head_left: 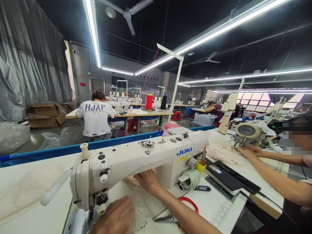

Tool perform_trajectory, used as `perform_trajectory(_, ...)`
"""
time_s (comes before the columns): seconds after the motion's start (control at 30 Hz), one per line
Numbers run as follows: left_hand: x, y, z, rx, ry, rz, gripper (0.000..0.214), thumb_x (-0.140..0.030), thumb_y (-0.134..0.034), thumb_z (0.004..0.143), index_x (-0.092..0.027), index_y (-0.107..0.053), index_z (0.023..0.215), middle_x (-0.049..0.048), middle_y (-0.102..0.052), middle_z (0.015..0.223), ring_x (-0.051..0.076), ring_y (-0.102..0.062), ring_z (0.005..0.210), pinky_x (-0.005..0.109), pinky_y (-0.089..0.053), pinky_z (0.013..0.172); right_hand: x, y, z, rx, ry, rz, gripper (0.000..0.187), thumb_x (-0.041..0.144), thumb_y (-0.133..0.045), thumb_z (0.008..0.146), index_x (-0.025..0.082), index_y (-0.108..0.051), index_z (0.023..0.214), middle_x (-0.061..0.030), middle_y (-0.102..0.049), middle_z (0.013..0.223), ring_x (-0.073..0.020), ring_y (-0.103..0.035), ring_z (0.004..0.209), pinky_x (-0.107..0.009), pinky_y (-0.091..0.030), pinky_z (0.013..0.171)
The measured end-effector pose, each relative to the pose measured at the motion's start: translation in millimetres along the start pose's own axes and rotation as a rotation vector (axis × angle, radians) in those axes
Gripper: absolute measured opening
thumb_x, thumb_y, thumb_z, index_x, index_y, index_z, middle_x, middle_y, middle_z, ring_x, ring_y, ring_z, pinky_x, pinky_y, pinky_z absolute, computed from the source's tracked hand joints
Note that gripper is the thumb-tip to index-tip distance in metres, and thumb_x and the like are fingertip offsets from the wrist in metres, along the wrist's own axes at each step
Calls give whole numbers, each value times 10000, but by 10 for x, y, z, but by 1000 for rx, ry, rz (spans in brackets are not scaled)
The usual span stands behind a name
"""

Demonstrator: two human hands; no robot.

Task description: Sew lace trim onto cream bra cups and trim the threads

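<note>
A white JUKI sewing machine (136, 159) stands on the white table (34, 214) in front of me. My left hand (114, 217) lies low by the needle head, blurred, resting on pale cream fabric (143, 218). My right hand (146, 180) reaches under the machine's arm, fingers curled on the same fabric behind the needle. How each hand's fingers sit on the cloth is only partly visible.
Red-handled scissors (188, 203) lie right of my forearm. A yellow cup of tools (201, 165), a white cord coil (192, 178) and a black tablet (231, 178) stand beside the machine. A co-worker's hands (248, 151) work at the right. Another person (96, 115) sits ahead.
</note>
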State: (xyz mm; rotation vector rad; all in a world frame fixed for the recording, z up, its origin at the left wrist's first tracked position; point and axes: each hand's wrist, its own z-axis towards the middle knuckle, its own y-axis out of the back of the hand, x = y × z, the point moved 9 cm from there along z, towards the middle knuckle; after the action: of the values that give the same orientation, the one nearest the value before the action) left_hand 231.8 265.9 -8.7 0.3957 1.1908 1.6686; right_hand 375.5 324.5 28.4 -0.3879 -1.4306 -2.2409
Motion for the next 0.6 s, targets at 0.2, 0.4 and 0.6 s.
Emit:
perform_trajectory(0.2, 109, -78, 576, 55, 101, 134, 571, -72, -415, 720, -121, -518, 1279, 143, -500, 1350, 296, -469, 1236, 409, -431, 1007, 3, 187, -89, -64, 37, 34, 149, 89, -527, 794, 160, -642, 857, -81, -673, 854, -214, -597, 817, -298, -430, 724)
perform_trajectory(0.4, 100, -96, 653, 42, 136, 127, 492, -63, -354, 756, -102, -564, 1199, 157, -628, 1177, 274, -592, 1077, 416, -503, 885, 28, 324, -170, -52, 89, 127, 179, 45, -520, 741, 163, -612, 643, -15, -642, 638, -157, -588, 634, -228, -415, 612)
perform_trajectory(0.6, -22, 88, 647, -77, 134, 115, 381, -68, -344, 797, -140, -612, 1058, 140, -640, 1114, 281, -583, 1065, 461, -475, 919, 98, 560, -306, -168, 108, 183, 151, 107, -438, 814, 158, -571, 765, -72, -635, 818, -202, -573, 820, -290, -419, 747)
